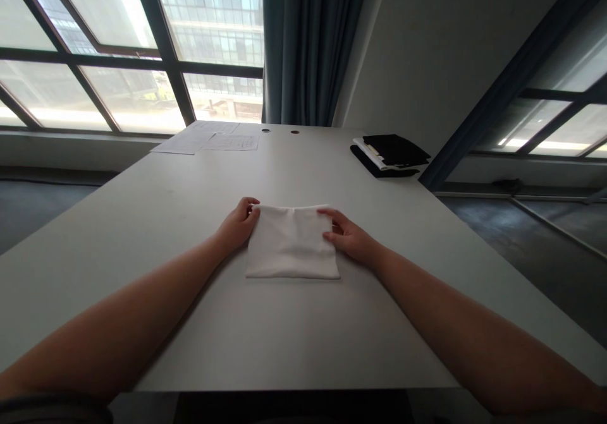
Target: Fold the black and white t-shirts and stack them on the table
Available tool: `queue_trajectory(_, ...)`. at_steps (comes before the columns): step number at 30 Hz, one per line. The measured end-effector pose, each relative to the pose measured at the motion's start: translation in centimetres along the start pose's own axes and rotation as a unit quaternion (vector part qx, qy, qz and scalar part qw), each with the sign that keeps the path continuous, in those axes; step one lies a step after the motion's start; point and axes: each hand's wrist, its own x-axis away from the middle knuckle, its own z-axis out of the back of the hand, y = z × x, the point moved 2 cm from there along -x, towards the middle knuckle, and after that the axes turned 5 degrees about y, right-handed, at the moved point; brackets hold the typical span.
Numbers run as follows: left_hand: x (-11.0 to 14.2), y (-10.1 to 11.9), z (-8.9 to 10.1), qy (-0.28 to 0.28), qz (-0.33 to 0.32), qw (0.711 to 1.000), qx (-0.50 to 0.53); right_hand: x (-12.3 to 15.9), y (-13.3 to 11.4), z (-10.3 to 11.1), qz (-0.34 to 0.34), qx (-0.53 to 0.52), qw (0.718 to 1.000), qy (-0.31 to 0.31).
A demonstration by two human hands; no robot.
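A white piece of cloth (293,244), roughly rectangular, lies in front of me on the white table (294,335). Its near edge is straight, and its far edge dips slightly in the middle with small creases below. At the far left corner my left hand (240,223) pinches the cloth between thumb and fingers. My right hand (348,234) grips the right side near the far corner, fingers over the top edge and thumb on the near face. Whether the cloth has more than one layer I cannot tell.
Paper sheets (231,142) lie at the table's far left. Black folders (396,150) with papers between them are stacked at the far right. Two round cable holes (294,132) sit near the far edge. Beyond are a blue curtain (310,45) and windows (218,19).
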Motion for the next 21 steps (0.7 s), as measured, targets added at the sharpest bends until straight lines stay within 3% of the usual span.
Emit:
queue_trajectory(2,0.0,0.2,0.3,-0.006,-0.011,0.999,-0.047,0.0,0.3,-0.1,-0.039,0.054,0.998,-0.018)
queue_trajectory(5,0.1,0.4,0.4,-0.030,-0.023,0.995,-0.097,-0.1,0.2,-0.5,-0.060,0.082,0.995,0.023)
queue_trajectory(10,-0.1,-0.2,-0.1,-0.027,-0.051,0.990,-0.130,-0.8,-3.6,0.2,0.076,0.151,0.984,0.060)
queue_trajectory(15,0.0,-0.9,-0.4,-0.039,-0.095,0.979,-0.176,-4.3,-8.8,4.5,0.107,0.323,0.940,-0.008)
queue_trajectory(19,0.1,-0.9,-0.4,-0.072,-0.122,0.960,-0.244,-9.3,-12.6,8.4,0.099,0.439,0.889,-0.090)
queue_trajectory(21,0.2,-0.9,-0.4,-0.076,-0.129,0.956,-0.253,-11.8,-14.4,10.2,0.095,0.480,0.866,-0.102)
